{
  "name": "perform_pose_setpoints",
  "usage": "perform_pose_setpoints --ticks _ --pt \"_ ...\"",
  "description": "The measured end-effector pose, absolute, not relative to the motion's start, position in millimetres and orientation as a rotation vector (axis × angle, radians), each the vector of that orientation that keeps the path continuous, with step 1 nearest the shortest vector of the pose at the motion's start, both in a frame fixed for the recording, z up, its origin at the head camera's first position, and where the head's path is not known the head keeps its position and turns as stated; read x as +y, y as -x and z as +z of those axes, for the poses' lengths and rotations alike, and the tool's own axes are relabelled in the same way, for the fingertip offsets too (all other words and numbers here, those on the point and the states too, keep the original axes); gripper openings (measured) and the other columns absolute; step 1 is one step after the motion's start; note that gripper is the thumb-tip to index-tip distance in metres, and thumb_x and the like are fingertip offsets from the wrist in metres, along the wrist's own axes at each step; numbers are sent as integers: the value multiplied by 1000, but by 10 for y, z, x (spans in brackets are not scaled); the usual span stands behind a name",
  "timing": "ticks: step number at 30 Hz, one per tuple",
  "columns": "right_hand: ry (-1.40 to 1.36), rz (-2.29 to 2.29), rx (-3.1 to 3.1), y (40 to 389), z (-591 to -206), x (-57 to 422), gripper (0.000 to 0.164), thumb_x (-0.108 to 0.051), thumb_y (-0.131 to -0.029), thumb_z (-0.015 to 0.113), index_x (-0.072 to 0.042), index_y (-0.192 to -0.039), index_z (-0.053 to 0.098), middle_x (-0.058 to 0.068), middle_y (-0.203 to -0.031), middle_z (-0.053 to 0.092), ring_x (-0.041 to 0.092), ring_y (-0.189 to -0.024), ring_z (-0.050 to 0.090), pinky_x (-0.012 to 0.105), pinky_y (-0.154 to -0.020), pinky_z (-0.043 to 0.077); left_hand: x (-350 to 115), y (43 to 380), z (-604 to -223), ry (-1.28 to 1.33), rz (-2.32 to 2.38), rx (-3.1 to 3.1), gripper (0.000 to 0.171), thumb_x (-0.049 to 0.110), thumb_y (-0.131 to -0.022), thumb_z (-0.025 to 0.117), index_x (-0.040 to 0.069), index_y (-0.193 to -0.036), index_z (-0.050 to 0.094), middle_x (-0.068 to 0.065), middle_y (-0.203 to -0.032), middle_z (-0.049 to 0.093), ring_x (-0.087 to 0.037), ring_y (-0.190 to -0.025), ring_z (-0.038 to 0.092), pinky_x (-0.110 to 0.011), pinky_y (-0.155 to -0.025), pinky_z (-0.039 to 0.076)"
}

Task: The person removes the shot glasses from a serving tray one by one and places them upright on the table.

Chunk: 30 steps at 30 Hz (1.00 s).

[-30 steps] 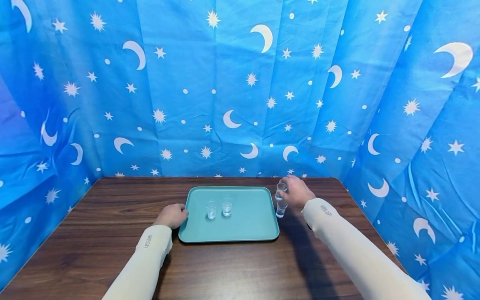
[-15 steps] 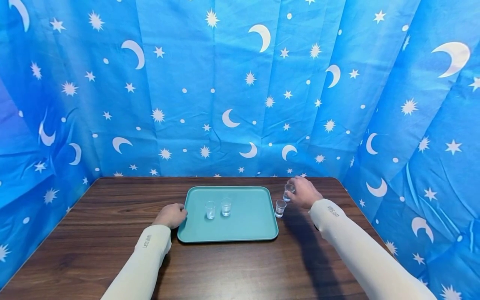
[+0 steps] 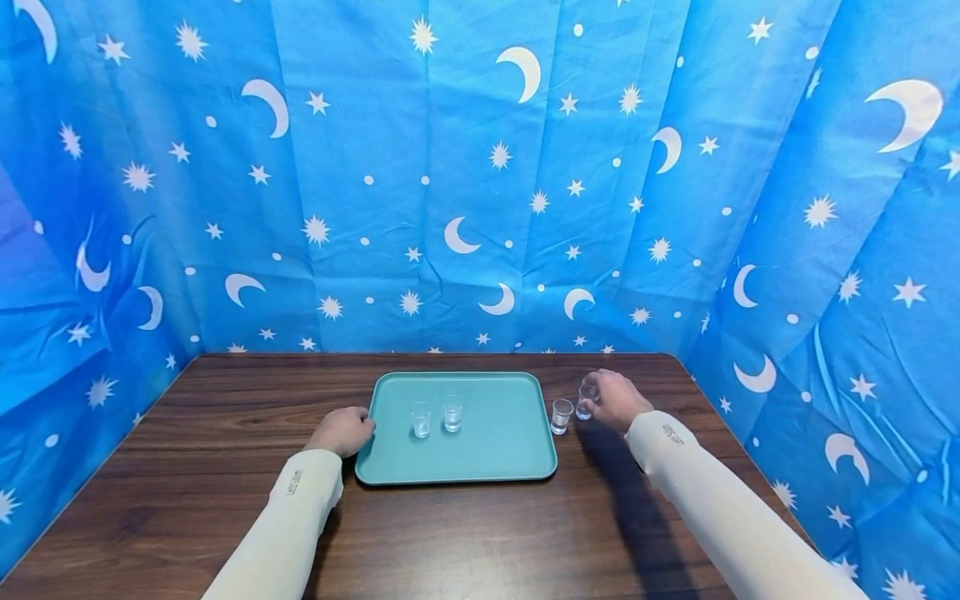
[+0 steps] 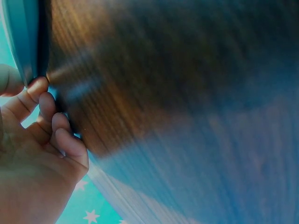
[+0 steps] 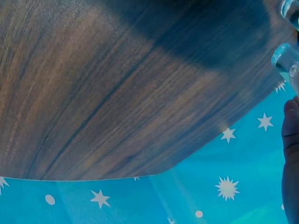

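My left hand [image 3: 343,432] pinches the left rim of a teal tray [image 3: 487,462]; in the left wrist view its thumb and forefinger meet at the tray's edge [image 4: 29,42]. Two clear shot glasses, one on the left [image 3: 421,421] and one on the right [image 3: 452,414], stand upright on the tray. Beyond the tray's right edge another shot glass [image 3: 560,418] stands on the table. Just right of it, my right hand [image 3: 617,400] holds a further shot glass [image 3: 583,405] upright, at or close to the table top. The right wrist view shows only part of this held glass [image 5: 286,60] and a finger.
The dark wood-grain table [image 3: 450,542] carries the tray near its far edge. A blue cloth [image 3: 480,167] with white moons and stars hangs behind the table and along both sides.
My right hand has moved the held shot glass from behind the one beside the tray to its right, then down and nearer. The left hand and tray stay practically still.
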State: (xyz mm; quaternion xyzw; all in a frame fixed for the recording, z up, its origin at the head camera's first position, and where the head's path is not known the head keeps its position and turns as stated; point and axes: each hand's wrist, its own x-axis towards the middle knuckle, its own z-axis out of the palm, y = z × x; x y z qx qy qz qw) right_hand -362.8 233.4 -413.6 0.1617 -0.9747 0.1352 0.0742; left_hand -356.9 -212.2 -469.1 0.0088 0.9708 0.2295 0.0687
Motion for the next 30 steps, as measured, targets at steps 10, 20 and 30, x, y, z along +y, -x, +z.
perform_pose_setpoints --ticks 10,20,30 --pt "-487 458 -3005 3623 -4255 2331 24 -13 -83 72 -3 -104 65 5 -90 62 19 -83 59 39 -76 48 -2109 3566 -4681 -13 685 2916 47 18 -98 40 -9 -136 44 -28 -132 47 -39 -113 49 -53 -91 39" --pt "-372 528 -3058 3626 -4279 2316 30 -16 -81 73 -2 -107 65 9 -94 64 19 -80 59 40 -73 50 -2104 3558 -4672 6 686 2916 47 19 -98 40 -10 -136 43 -29 -134 45 -43 -119 44 -54 -94 37" --pt "-335 509 -3041 3589 -4318 2299 42 -28 -82 72 -3 -115 63 8 -102 64 22 -90 60 44 -80 48 -2107 3538 -4676 -20 703 2928 47 18 -98 41 -10 -135 44 -29 -133 45 -42 -118 46 -54 -93 38"
